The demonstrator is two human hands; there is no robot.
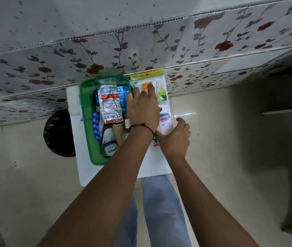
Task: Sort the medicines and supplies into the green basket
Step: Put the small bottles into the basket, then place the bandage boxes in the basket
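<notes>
The green basket [85, 111] stands on the left half of a small white table [152, 164]. It holds silver and blue blister strips [108, 104], a small blue-lidded jar [111, 148] and a brown roll [118, 132]. To the right of the basket lie a cotton swab packet [159, 82] with a yellow header and a white plaster pack [166, 122]. My left hand [141, 107] reaches across the basket's right rim, fingers spread flat on the swab packet. My right hand [175, 136] curls around the plaster pack's near right corner; whether it grips the pack is unclear.
The table stands against a bed with a flowered sheet [212, 45]. A black rubbish bag [59, 132] sits on the tiled floor left of the table. My legs in blue trousers [159, 211] are below the table's near edge.
</notes>
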